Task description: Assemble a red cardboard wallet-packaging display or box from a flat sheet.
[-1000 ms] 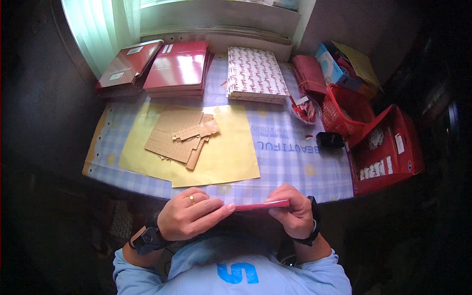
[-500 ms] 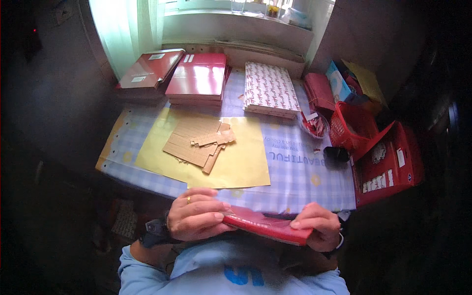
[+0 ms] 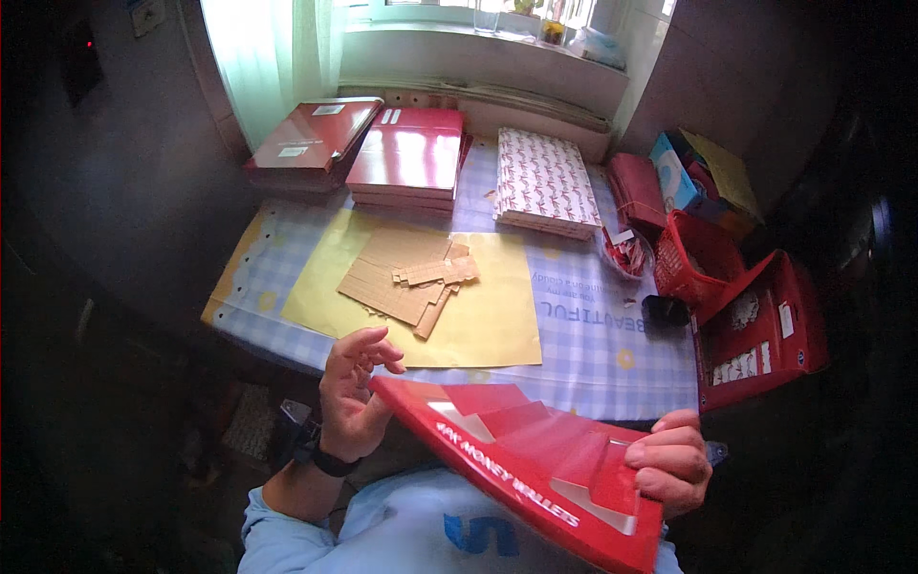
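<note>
A flat red box [image 3: 449, 442] with pale lettering and a clear window is held above my lap, tilted down to the right. My right hand [image 3: 673, 461] is closed around its right side. At the box's upper left corner, my left hand [image 3: 352, 402] is raised with fingers apart; its thumb side is close to the corner, and contact is hard to make out. Beyond the box, torn brown cardboard pieces [image 3: 392, 277] lie on a yellow sheet [image 3: 497, 330] on the table.
Stacked red boxes [image 3: 406, 153] and another dark red stack [image 3: 311, 139] stand at the back left. White patterned cards or boxes [image 3: 545, 177] are piled at the back centre. On the right are a red basket [image 3: 693, 253], a black object [image 3: 665, 311] and an open red box [image 3: 765, 335].
The red box has turned from nearly edge-on to show its windowed face, its right end now lower. My left hand has released its grip and opened. My right hand still holds the box.
</note>
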`<control>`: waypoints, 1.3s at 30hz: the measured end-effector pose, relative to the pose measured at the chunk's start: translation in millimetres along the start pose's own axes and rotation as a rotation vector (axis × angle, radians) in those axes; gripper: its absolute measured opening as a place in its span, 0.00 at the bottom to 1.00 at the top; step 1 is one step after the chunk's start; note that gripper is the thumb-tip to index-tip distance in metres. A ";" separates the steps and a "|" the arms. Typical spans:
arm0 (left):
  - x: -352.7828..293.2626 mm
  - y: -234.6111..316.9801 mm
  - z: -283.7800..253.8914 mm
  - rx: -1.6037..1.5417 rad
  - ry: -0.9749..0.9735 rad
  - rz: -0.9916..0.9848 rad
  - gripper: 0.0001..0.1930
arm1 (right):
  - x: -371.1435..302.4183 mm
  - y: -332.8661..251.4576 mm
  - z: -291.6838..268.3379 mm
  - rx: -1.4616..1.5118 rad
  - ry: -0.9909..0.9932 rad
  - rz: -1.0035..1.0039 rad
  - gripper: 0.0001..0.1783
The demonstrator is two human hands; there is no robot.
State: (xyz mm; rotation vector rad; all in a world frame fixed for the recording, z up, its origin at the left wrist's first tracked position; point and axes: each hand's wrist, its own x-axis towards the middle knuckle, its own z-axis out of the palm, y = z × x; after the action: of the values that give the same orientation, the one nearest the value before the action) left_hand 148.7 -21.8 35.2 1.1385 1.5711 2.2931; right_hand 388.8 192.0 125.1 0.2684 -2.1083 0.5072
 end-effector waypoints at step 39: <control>-24.8 -36.5 29.2 -0.225 -0.032 -0.749 0.41 | -86.8 51.5 87.7 -0.102 -0.390 0.127 0.17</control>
State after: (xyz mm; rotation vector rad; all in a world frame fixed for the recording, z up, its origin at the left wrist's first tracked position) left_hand 174.5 3.8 -3.3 0.4148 1.3610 1.8551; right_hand 352.1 197.8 -3.4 0.1865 -2.5347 0.4463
